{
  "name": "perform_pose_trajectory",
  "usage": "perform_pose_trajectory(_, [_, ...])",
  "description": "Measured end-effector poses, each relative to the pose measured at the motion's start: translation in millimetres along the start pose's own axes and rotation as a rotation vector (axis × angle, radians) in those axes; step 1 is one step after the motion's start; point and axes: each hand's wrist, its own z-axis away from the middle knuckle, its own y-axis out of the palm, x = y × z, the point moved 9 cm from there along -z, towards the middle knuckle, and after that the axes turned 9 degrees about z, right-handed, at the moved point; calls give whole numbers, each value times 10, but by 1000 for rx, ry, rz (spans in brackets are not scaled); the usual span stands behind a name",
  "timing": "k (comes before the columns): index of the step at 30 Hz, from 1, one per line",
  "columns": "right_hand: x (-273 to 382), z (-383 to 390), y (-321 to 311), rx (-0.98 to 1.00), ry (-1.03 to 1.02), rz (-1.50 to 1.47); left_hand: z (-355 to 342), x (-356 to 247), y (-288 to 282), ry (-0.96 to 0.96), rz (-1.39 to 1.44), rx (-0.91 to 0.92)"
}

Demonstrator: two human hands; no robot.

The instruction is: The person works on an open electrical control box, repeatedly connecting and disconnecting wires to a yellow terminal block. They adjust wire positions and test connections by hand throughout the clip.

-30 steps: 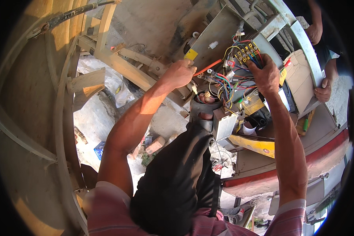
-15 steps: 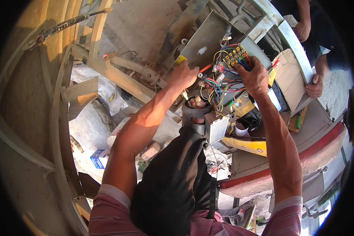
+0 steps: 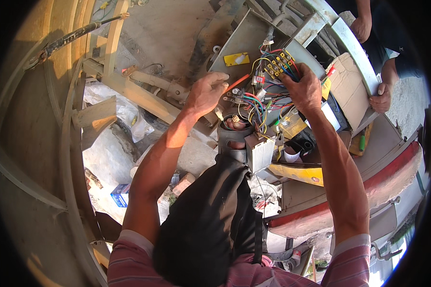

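My right hand (image 3: 305,88) grips a terminal block (image 3: 280,65) with yellow-rimmed metal contacts and coloured wires running from it. My left hand (image 3: 207,93) hangs left of the wiring, its thumb and forefinger apart and nothing visible between them. Close by its thumb is an orange-red rod-like piece (image 3: 238,82), whose kind I cannot make out. Below lies a tangle of coloured wires (image 3: 259,106) with white connectors and ring lugs. A finned silver box (image 3: 261,154) sits under the tangle. Inside the open metal housing (image 3: 254,36) lies a yellow tag (image 3: 236,59).
Another person's hand (image 3: 381,98) rests on the pale metal frame (image 3: 352,52) at right. A cardboard piece (image 3: 352,88) and a green-handled tool (image 3: 362,142) lie nearby. Yellow-brown metal bars (image 3: 134,95) cross the left side. A blue-and-white box (image 3: 120,195) is on the ground.
My left hand has drawn back left from the housing, its fingers parting and uncovering the yellow tag and more of the orange-red piece. My right hand keeps hold of the terminal block.
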Motion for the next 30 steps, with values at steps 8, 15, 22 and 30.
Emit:
perform_pose_trajectory(8, [-19,-5,24,10,14,26,135,-772,-753,144,-22,-334])
perform_pose_trajectory(15, [1,6,3,14,27,35,-122,-272,119,30,-951,156])
perform_pose_trajectory(22, [31,27,-30,33,41,44,-387,231,374,-42,-1266,315])
perform_pose_trajectory(30, [-16,20,11,8,34,8,-484,374,514,-2,-1359,433])
